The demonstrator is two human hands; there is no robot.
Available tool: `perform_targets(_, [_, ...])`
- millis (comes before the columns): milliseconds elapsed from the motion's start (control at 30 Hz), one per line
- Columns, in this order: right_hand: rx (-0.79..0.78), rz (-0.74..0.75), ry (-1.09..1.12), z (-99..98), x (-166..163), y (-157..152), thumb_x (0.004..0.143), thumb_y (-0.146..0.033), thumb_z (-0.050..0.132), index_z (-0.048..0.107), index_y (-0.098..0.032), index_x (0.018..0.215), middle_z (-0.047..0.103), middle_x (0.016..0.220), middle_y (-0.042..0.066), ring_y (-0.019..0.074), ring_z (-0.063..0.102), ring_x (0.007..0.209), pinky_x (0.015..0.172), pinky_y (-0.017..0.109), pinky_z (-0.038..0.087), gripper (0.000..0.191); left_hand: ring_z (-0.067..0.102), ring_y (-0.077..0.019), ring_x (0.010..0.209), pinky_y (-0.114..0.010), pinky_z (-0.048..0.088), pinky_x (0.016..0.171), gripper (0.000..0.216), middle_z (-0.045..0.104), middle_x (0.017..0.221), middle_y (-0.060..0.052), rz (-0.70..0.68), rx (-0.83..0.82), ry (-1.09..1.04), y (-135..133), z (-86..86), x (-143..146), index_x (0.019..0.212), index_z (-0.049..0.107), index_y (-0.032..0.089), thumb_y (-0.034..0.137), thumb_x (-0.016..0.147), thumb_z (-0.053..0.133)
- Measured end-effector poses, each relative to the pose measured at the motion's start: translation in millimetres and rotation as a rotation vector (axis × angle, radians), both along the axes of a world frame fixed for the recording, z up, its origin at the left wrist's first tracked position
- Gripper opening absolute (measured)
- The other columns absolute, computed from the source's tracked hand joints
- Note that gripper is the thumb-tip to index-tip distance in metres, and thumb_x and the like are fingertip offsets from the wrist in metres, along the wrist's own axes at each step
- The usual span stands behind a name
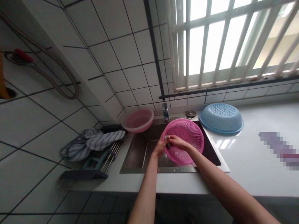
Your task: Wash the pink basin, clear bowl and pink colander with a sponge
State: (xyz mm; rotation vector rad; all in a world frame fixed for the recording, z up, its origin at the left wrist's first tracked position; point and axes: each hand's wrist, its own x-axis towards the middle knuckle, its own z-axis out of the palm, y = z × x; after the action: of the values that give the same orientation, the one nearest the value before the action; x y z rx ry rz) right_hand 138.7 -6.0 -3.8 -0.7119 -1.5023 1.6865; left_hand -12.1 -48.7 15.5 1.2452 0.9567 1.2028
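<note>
A pink plastic colander [195, 137] is tilted over the right part of the steel sink [136, 155], its inside facing me. My left hand [159, 147] is closed at the colander's left rim. Reaching across the colander's front, my right hand [177, 142] has its fingers bent together close to the left thumb. Between the two hands shows a small dark and pale green thing [168, 143], pinched by the right fingers. Its kind is too small to tell, and the fingers partly hide it. Behind the colander stands the tap [165, 112].
A pink basin [138, 119] sits at the sink's back left corner. An upturned blue basket [220, 118] lies on the counter [249, 119] to the right. At left, a striped cloth [102, 140] covers part of a rack [87, 174]. A purple pixelated patch [277, 146] is far right.
</note>
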Motion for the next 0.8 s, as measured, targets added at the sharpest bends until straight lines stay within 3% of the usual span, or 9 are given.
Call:
perform_targets(67, [0.0,0.023,0.011,-0.4,-5.6,-2.9,0.081,-0.055,0.074,0.067,-0.019,0.087,0.064,0.077,0.002,0.0143,0.05,0.066,0.06,0.027,0.039,0.038,0.043,-0.0352,0.152,-0.054,0.025,0.13,0.081,0.056,0.158,-0.011,0.041,-0.002,0.001,1.1,-1.1,-0.6,0.151,0.056,0.027,0.067,0.084,0.077])
perform_targets(200, [-0.061,-0.376,0.196,4.7,8.2,12.5,0.083,-0.061,0.068,0.063,-0.02,0.092,0.064,0.082,0.001,0.0143,0.05,0.067,0.06,0.026,0.039,0.042,0.041,-0.0346,0.153,-0.052,0.022,0.131,0.081,0.053,0.16,-0.012,-0.045,0.031,0.029,0.4,3.7,5.9,0.152,0.056,0.025,0.061,0.084,0.08])
perform_targets(267, [-0.086,-0.486,0.248,6.6,17.0,18.7,0.083,-0.063,0.068,0.062,-0.021,0.091,0.063,0.081,0.001,0.0142,0.049,0.066,0.06,0.026,0.039,0.043,0.041,-0.0351,0.153,-0.052,0.02,0.132,0.081,0.053,0.161,-0.013,-0.072,0.043,0.034,-0.5,5.6,8.5,0.152,0.056,0.024,0.06,0.084,0.08])
perform_targets(333, [-0.066,-0.393,0.234,6.2,18.7,16.8,0.083,-0.061,0.07,0.064,-0.021,0.094,0.064,0.082,0.001,0.0145,0.05,0.066,0.06,0.027,0.04,0.041,0.04,-0.0356,0.154,-0.052,0.019,0.132,0.081,0.052,0.161,-0.012,-0.06,0.032,0.023,-0.9,4.9,7.9,0.151,0.057,0.025,0.062,0.083,0.08])
perform_targets(467, [0.026,0.052,0.031,1.3,4.9,-0.3,0.084,-0.054,0.075,0.069,-0.018,0.094,0.067,0.082,0.004,0.0152,0.051,0.066,0.059,0.028,0.038,0.037,0.041,-0.0365,0.153,-0.052,0.022,0.13,0.079,0.058,0.156,-0.013,0.02,-0.047,-0.01,0.1,-0.8,2.1,0.145,0.063,0.023,0.072,0.084,0.073])
perform_targets(533, [0.037,0.075,0.012,0.8,0.6,-3.5,0.083,-0.053,0.076,0.069,-0.017,0.09,0.066,0.081,0.005,0.0147,0.049,0.066,0.059,0.028,0.037,0.037,0.043,-0.0362,0.152,-0.052,0.024,0.129,0.078,0.059,0.154,-0.013,0.042,-0.038,-0.002,0.7,-1.6,1.4,0.143,0.064,0.024,0.072,0.082,0.074])
perform_targets(700, [-0.089,-0.443,0.218,10.2,16.6,13.8,0.081,-0.06,0.072,0.06,-0.02,0.085,0.06,0.076,0.0,0.0135,0.046,0.065,0.058,0.026,0.037,0.042,0.049,-0.0341,0.146,-0.049,0.028,0.127,0.076,0.059,0.152,-0.014,-0.037,0.05,0.038,0.4,2.3,6.0,0.142,0.063,0.024,0.062,0.079,0.083])
perform_targets(733, [-0.104,-0.497,0.24,12.3,21.0,17.0,0.08,-0.061,0.072,0.058,-0.021,0.085,0.059,0.075,0.0,0.0131,0.046,0.064,0.057,0.025,0.036,0.043,0.053,-0.034,0.142,-0.05,0.032,0.125,0.076,0.062,0.148,-0.015,-0.047,0.031,0.038,0.4,2.4,6.0,0.139,0.063,0.023,0.062,0.078,0.085])
perform_targets(800, [-0.105,-0.461,0.247,14.4,26.0,18.8,0.079,-0.06,0.075,0.058,-0.021,0.086,0.059,0.076,-0.001,0.0123,0.046,0.064,0.057,0.024,0.036,0.043,0.06,-0.0333,0.133,-0.05,0.04,0.118,0.072,0.067,0.138,-0.016,-0.031,-0.039,0.033,0.7,1.2,4.2,0.129,0.065,0.019,0.064,0.076,0.085])
